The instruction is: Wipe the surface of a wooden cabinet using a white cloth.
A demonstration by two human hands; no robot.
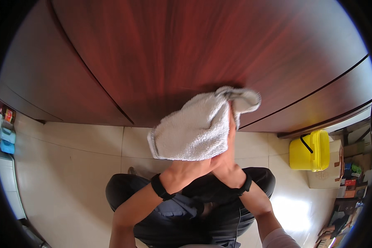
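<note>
A light grey terry cloth (192,127) is held in front of a dark red wood-grain panel (179,55). My left hand (186,170) reaches under the cloth, which hides its fingers. My right hand (229,152) is beside it, the wrists close together, with the cloth's folded upper end draped over its fingers. Each wrist wears a black band. Which fingers grip the cloth is mostly hidden, and I cannot tell whether the cloth touches the panel.
A yellow lidded bucket (310,150) with a black handle stands at the right, beside a cardboard box (325,176). Blue containers (7,141) are at the far left. My bent knees (121,189) are below my hands, over a tiled floor (74,186).
</note>
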